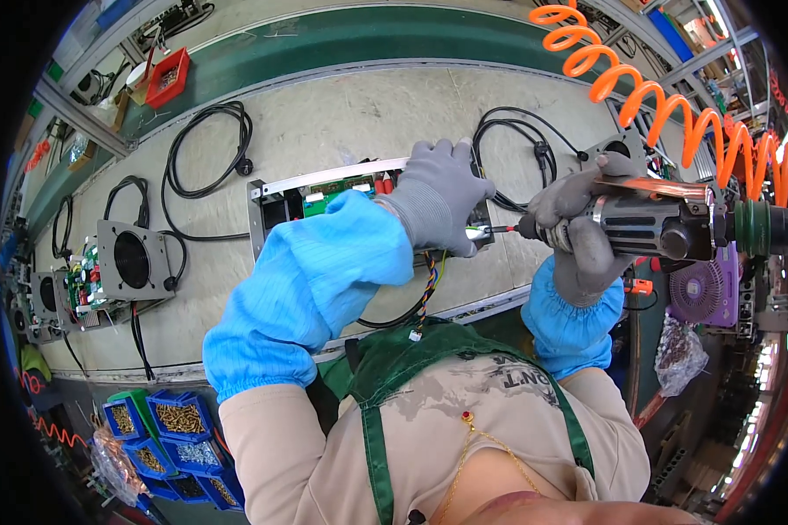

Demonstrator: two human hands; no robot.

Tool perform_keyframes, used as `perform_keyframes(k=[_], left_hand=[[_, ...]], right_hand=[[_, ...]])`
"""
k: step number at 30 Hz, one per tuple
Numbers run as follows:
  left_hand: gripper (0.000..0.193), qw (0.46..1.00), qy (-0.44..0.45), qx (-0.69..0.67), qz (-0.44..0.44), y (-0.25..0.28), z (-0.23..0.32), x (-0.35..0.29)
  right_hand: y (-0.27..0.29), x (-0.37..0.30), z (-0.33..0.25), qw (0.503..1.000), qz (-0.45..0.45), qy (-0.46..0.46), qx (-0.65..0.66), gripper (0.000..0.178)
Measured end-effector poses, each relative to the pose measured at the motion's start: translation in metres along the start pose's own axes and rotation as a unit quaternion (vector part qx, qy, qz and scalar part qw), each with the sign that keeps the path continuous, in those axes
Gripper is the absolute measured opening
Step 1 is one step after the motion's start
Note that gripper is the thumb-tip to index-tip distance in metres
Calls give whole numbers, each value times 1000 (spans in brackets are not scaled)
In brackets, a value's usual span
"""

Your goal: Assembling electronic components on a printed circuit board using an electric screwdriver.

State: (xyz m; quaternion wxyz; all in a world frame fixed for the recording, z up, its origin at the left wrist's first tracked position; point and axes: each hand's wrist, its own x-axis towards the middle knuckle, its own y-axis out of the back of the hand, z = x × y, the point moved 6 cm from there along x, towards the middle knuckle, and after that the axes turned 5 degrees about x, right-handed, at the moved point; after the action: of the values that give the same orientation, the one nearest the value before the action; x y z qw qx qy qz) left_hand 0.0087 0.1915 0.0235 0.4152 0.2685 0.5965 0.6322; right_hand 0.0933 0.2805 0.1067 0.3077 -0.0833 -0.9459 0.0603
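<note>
My left hand (pixel 438 194), in a grey glove, reaches across the right end of an open metal chassis (pixel 276 186), fingers over its far rim and thumb toward the near side. Inside the chassis a green circuit board (pixel 320 199) with red parts shows; the hand and blue sleeve cover much of it. Gripped in my gloved right hand (pixel 578 223) is a black power screwdriver (pixel 648 226), lying nearly level. Its thin bit points left at the chassis end, close below my left palm; whether the tip touches a screw is hidden. Coloured wires (pixel 429 282) hang from the chassis's near side.
Black cables (pixel 206 157) lie coiled on the grey bench (pixel 341 114). More fan-fitted chassis (pixel 133 258) stand at the left. An orange coiled hose (pixel 648 96) hangs at the upper right. Blue bins (pixel 179 416) of screws sit lower left; a purple fan (pixel 700 289) stands at right.
</note>
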Motion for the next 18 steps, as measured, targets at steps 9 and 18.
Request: perform_keyframes(k=[9, 18], left_hand=[[60, 995, -30, -56, 78, -12, -16, 2], [53, 986, -8, -2, 164, -22, -13, 4]], right_hand=[[3, 3, 2, 999, -31, 28, 15, 60], [0, 1, 7, 999, -3, -31, 30, 51]])
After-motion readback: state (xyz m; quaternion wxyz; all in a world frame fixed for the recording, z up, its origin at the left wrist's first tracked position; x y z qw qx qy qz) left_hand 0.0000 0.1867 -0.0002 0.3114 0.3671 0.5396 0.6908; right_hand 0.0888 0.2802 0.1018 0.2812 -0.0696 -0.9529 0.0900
